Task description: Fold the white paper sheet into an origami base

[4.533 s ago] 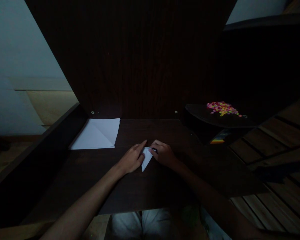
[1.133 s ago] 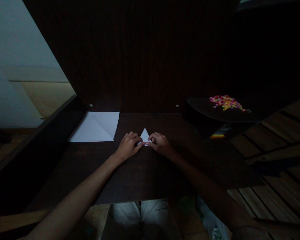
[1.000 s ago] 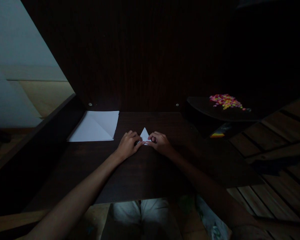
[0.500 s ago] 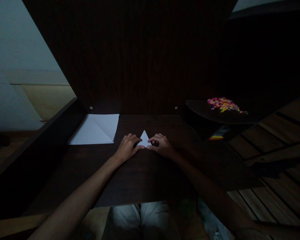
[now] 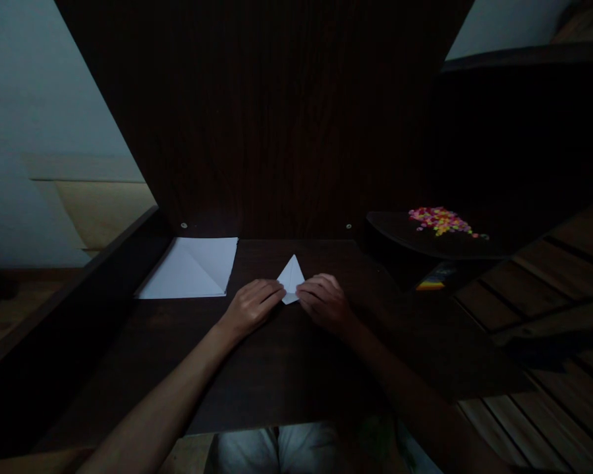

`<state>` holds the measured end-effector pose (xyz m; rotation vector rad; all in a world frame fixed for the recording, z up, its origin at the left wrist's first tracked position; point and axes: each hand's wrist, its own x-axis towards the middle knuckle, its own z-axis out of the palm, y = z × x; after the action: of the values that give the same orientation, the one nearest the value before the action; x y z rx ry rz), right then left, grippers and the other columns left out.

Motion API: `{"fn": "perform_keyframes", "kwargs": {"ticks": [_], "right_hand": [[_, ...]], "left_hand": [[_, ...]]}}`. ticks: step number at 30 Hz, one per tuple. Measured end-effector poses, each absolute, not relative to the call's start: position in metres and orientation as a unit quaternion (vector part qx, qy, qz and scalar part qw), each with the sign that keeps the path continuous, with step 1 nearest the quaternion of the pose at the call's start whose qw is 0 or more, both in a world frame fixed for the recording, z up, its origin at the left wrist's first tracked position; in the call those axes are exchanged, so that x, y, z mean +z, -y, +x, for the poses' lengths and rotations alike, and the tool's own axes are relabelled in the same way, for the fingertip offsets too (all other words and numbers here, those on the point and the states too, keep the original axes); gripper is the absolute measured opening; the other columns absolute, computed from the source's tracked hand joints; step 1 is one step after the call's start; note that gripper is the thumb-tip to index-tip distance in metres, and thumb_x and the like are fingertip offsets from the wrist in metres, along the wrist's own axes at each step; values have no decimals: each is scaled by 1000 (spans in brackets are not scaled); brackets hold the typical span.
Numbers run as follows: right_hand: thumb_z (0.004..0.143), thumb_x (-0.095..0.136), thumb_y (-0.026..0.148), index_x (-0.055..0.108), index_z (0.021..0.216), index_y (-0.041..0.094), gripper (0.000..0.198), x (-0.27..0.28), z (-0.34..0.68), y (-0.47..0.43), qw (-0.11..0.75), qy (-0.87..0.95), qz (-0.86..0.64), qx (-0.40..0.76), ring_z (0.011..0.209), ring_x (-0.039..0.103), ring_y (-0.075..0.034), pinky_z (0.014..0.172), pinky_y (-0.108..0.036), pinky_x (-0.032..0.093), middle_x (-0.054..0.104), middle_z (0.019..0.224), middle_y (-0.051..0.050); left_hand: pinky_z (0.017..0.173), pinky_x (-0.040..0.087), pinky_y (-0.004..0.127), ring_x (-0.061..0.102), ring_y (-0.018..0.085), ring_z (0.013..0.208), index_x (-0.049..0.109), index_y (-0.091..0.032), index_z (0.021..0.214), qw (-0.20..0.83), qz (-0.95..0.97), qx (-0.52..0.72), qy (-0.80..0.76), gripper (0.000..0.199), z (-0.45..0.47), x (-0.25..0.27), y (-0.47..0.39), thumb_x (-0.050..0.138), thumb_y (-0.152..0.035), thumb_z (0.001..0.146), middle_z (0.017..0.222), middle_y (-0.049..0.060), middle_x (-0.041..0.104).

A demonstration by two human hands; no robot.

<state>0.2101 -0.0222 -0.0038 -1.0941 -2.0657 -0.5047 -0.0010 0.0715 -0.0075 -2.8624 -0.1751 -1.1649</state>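
A small folded piece of white paper [image 5: 291,276] lies between my hands on the dark wooden desk, its point facing away from me. My left hand [image 5: 255,301] grips its left edge with the fingers pressed together. On the right edge, the bent fingers of my right hand [image 5: 325,299] close on the paper, and the thumb is hidden beneath them. A crease runs down the middle of the folded paper. To the left lies a stack of white paper sheets [image 5: 190,270] with a diagonal crease across the top one.
On a curved side shelf [image 5: 393,227] at the right sits a heap of small colourful pieces [image 5: 442,220]. A tall dark panel [image 5: 267,118] rises behind the desk [image 5: 257,388]. A low dark side board [image 5: 103,263] borders the desk at the left.
The folded paper has turned slightly and shows a longer kite-like shape with a lower tip. My fingers have shifted from pinching its bottom corners to lying along its sides. The view has tilted slightly.
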Motion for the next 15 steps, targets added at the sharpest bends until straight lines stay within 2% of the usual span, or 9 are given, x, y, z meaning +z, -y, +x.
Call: {"fn": "perform_keyframes", "kwargs": {"ticks": [3, 9, 12, 15], "right_hand": [[94, 52, 12, 64, 104, 23, 19, 1, 212, 29, 369, 813, -395, -217, 96, 65, -18, 92, -40, 45, 74, 100, -5], [94, 51, 11, 62, 114, 25, 27, 2, 214, 38, 389, 829, -351, -196, 103, 66, -19, 92, -42, 49, 74, 106, -6], [92, 53, 12, 64, 112, 25, 26, -3, 213, 35, 437, 804, -353, -196, 98, 68, -19, 88, -41, 50, 74, 103, -7], [92, 54, 17, 67, 101, 27, 19, -5, 210, 31, 483, 768, -395, -146, 88, 70, -19, 86, -42, 50, 75, 94, -5]], "left_hand": [[89, 55, 39, 65, 23, 107, 63, -15, 113, 30, -911, -411, 26, 22, -5, -1, -69, 49, -13, 95, 107, 13, 70], [94, 55, 44, 65, 24, 112, 62, -19, 116, -23, -905, -426, -3, 26, -6, 5, -65, 54, -12, 93, 116, 12, 70], [95, 54, 44, 65, 24, 110, 62, -18, 117, -34, -901, -432, -5, 28, -5, 5, -63, 56, -11, 91, 115, 13, 70], [92, 56, 40, 68, 22, 103, 65, -18, 112, -96, -882, -460, 22, 25, -1, 6, -58, 56, -10, 91, 107, 11, 73]]}}
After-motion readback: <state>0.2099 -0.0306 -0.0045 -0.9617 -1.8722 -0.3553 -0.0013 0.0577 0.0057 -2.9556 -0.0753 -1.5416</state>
